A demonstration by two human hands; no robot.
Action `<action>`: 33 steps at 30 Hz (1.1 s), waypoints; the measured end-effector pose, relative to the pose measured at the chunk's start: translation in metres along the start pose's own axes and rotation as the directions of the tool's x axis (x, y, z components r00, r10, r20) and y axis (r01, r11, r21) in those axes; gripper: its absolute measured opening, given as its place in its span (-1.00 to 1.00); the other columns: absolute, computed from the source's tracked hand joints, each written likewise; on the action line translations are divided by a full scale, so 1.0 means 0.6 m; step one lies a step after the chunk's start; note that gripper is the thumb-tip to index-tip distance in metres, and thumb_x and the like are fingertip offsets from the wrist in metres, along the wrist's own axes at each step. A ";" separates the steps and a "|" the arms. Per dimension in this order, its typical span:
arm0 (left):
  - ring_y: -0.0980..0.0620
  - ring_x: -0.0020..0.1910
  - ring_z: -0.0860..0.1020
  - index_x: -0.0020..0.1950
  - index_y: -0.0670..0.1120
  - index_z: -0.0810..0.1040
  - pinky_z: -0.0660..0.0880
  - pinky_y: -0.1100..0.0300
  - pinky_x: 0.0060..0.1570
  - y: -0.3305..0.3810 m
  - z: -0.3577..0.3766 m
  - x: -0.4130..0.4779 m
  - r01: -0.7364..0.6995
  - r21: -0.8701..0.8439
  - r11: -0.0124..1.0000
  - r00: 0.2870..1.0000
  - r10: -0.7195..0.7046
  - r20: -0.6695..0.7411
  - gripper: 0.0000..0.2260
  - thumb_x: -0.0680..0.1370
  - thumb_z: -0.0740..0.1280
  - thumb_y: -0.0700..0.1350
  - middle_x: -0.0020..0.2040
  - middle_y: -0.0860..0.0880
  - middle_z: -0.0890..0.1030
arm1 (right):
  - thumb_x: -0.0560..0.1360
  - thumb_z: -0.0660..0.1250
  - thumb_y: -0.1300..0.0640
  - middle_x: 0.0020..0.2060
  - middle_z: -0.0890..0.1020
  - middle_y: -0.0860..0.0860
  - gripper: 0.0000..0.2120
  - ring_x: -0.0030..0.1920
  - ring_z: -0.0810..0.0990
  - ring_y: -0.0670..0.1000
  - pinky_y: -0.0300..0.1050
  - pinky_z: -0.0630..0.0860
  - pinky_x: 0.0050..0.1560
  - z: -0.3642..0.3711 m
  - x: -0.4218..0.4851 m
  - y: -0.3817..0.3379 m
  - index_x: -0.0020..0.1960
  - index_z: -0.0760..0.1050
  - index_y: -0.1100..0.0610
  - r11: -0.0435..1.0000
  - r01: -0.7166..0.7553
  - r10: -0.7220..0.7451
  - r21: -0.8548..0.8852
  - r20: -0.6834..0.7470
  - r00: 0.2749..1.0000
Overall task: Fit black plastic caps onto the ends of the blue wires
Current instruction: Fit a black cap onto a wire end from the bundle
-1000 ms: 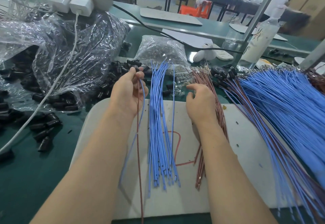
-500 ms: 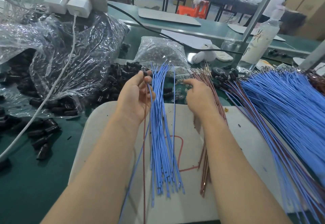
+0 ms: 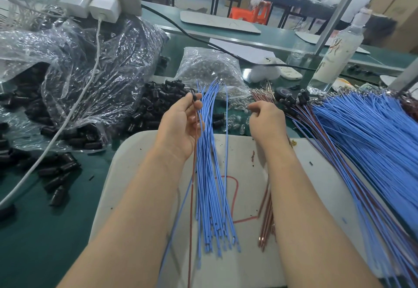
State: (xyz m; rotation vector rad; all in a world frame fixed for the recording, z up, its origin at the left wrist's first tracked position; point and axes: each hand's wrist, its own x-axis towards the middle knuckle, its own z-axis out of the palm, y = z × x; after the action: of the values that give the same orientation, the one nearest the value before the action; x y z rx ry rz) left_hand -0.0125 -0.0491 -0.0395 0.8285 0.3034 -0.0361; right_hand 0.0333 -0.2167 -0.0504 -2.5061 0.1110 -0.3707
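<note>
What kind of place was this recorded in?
Probably a wire-harness assembly workshop: heaped blue wires, a loose pile of black caps by bulk plastic bags, and long green workbenches behind.

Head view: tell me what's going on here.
The left hand pinches a black cap, a blue wire and a brown wire trailing below it. The right hand, fingers curled, hovers by the brown wire ends; whether it holds anything is unclear. A bundle of blue wires lies on the white board between them.

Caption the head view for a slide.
Left hand pinches a black cap; right hand curls beside the blue wire bundle on a board.
</note>
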 end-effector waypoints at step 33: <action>0.14 -0.08 0.58 0.08 -0.02 0.49 0.45 0.38 -0.08 -0.033 0.002 0.002 -0.459 0.748 0.479 0.853 0.472 0.221 -0.84 0.59 0.21 -0.25 0.03 0.04 0.63 | 0.54 0.26 0.23 0.09 0.61 0.02 -0.77 0.06 0.52 0.01 -0.21 0.41 0.06 -0.019 -0.017 0.003 0.15 0.57 0.06 0.999 -0.007 0.009 -0.040 0.036 0.999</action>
State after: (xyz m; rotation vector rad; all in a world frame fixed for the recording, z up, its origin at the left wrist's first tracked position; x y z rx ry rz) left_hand -0.0139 -0.0632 -0.0535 1.7925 0.0391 0.3907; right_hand 0.0202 -0.2230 -0.0448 -2.5501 0.1148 -0.3221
